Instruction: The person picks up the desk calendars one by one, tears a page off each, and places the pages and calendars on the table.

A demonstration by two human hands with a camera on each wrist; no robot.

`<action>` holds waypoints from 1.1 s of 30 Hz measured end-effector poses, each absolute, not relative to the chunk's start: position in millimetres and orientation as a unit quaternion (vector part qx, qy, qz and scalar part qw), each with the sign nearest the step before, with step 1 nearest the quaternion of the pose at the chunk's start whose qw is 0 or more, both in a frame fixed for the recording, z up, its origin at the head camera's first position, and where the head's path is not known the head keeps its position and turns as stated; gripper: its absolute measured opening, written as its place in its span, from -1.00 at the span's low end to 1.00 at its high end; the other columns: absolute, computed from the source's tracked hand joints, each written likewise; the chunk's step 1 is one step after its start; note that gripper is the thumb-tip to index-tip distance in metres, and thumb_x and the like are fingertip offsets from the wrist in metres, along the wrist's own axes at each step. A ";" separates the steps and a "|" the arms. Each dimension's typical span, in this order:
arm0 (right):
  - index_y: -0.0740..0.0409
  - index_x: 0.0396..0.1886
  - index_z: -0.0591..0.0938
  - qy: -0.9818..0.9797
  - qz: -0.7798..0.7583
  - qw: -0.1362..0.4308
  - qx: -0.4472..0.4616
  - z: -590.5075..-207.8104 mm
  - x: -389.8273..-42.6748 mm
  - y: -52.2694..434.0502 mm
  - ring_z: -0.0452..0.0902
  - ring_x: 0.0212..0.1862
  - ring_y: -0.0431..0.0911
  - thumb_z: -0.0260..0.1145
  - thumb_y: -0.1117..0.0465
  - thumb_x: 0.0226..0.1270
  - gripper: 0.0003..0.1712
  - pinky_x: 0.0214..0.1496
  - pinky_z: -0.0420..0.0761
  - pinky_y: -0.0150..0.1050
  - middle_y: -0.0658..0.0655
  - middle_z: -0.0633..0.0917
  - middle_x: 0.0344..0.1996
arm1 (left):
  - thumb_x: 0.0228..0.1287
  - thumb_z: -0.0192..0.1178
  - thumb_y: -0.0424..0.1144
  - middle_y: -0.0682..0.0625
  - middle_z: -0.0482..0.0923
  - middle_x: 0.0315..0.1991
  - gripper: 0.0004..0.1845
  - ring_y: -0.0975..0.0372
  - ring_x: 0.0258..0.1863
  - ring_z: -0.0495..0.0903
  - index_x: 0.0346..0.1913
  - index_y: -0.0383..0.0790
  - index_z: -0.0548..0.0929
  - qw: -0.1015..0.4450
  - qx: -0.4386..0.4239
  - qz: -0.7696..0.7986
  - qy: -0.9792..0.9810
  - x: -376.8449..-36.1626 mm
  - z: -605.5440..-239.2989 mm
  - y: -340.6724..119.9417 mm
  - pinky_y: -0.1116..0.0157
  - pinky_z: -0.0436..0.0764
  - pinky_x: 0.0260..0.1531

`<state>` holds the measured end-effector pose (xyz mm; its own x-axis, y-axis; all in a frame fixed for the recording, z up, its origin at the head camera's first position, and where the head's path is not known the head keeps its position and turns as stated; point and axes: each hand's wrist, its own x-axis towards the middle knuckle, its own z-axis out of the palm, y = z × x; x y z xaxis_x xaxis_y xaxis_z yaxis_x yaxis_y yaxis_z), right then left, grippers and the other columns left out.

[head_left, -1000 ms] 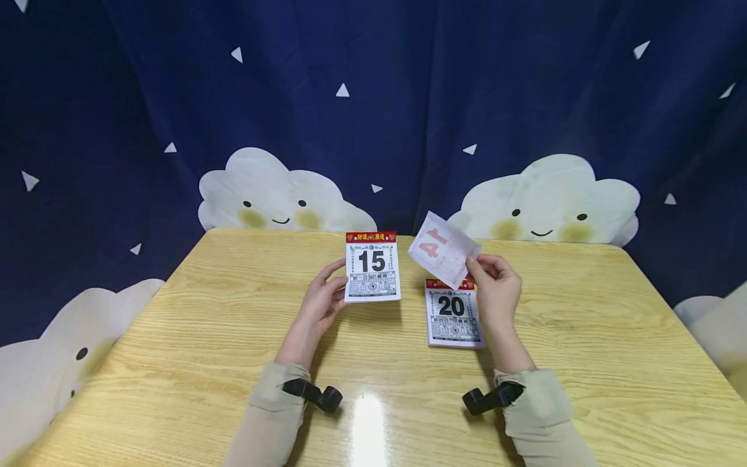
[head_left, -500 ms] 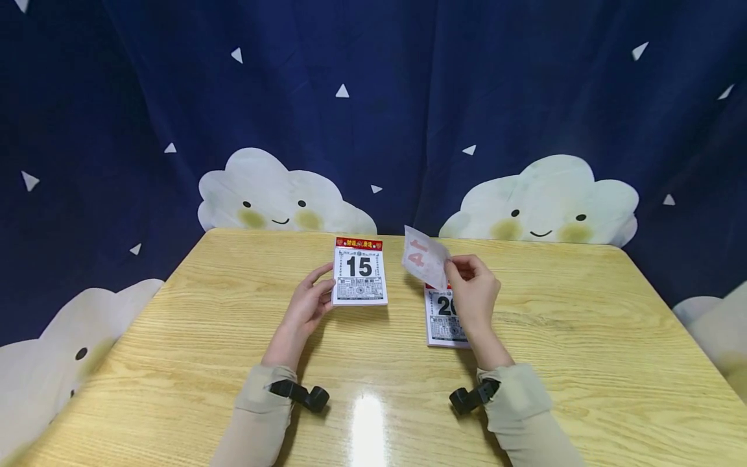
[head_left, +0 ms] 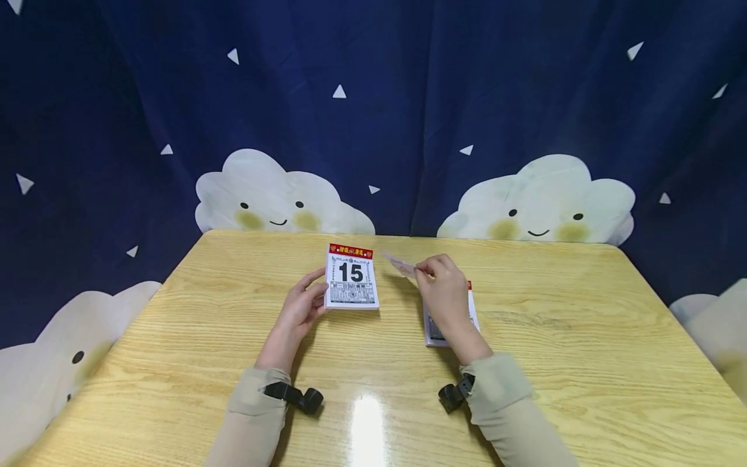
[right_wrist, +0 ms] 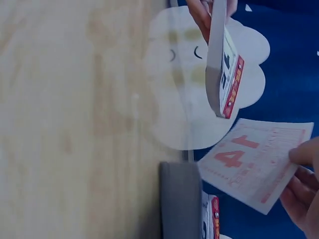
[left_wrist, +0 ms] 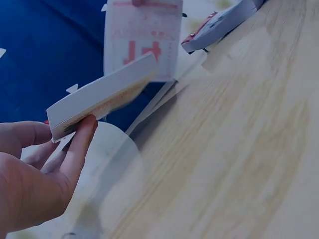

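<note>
The right hand (head_left: pixel 446 292) pinched a loose, thin white calendar sheet printed in red (right_wrist: pixel 254 162) at one edge, holding it almost flat, clear of the yellow wooden table (head_left: pixel 583 363) and just right of the thick white tear-off calendar pad showing a black 15 (head_left: pixel 351 277). The left hand (head_left: pixel 300 309) gripped that pad's near-left edge, tilting it up. A second calendar pad (head_left: pixel 471 310) lay under the right wrist; I judged a light fingertip pinch best, since the flimsy sheet would crease easily

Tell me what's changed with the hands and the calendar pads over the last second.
The right hand carried the loose page down and leftward toward the 15 pad, tipping it nearly flat; it now hides most of the second pad. The left hand keeps holding the 15 pad, shifted slightly left.
</note>
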<state>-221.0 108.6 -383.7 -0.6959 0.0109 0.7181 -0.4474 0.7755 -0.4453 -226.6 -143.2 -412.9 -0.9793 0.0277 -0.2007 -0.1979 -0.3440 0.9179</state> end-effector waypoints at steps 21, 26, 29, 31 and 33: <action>0.05 -0.51 0.72 -0.964 0.154 0.083 0.203 -392.4 -209.3 74.5 0.60 -0.37 -0.05 0.35 0.28 -0.03 -0.94 -0.38 0.56 -0.17 0.03 0.69 -0.49 | 0.24 -0.04 -0.44 0.04 0.61 -0.42 -0.48 0.32 -0.50 0.62 0.29 -0.26 0.28 0.070 -0.086 0.774 0.623 -226.2 -415.2 -149.8 0.45 0.59 -0.53; 0.05 -0.50 0.72 -0.966 0.155 0.029 0.206 -393.7 -209.5 71.1 0.59 -0.34 -0.04 0.29 0.33 -0.04 -0.87 -0.35 0.55 -0.16 0.04 0.68 -0.49 | 0.24 -0.05 -0.44 0.05 0.59 -0.43 -0.49 0.33 -0.50 0.61 0.28 -0.26 0.29 0.070 -0.097 0.764 0.634 -227.5 -417.0 -153.3 0.44 0.60 -0.52; 0.05 -0.49 0.72 -0.966 0.155 0.009 0.208 -394.4 -210.2 69.8 0.57 -0.33 -0.04 0.28 0.34 -0.05 -0.85 -0.37 0.54 -0.16 0.05 0.67 -0.47 | 0.25 -0.06 -0.44 0.07 0.59 -0.45 -0.50 0.34 -0.52 0.60 0.28 -0.27 0.29 0.071 -0.102 0.757 0.641 -228.5 -417.1 -155.9 0.44 0.60 -0.54; 0.05 -0.48 0.72 -0.966 0.151 0.000 0.211 -394.5 -210.6 69.5 0.56 -0.31 -0.04 0.29 0.33 -0.05 -0.86 -0.36 0.53 -0.16 0.05 0.66 -0.45 | 0.25 -0.05 -0.43 0.07 0.59 -0.46 -0.50 0.35 -0.53 0.59 0.28 -0.28 0.30 0.072 -0.106 0.750 0.648 -229.1 -416.6 -157.4 0.46 0.59 -0.56; 0.06 -0.48 0.71 -0.966 0.145 -0.003 0.214 -395.1 -211.1 69.3 0.54 -0.31 -0.05 0.31 0.33 -0.06 -0.87 -0.36 0.52 -0.16 0.06 0.64 -0.45 | 0.24 -0.03 -0.42 0.08 0.59 -0.47 -0.51 0.36 -0.53 0.58 0.27 -0.29 0.31 0.073 -0.109 0.742 0.658 -229.7 -416.0 -158.6 0.48 0.57 -0.58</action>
<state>-211.1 69.3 -395.1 -0.9081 -0.4150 0.0563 -0.4132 0.8661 -0.2815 -229.7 -158.6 -416.0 -0.9654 -0.0347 -0.2585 -0.2525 -0.1240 0.9596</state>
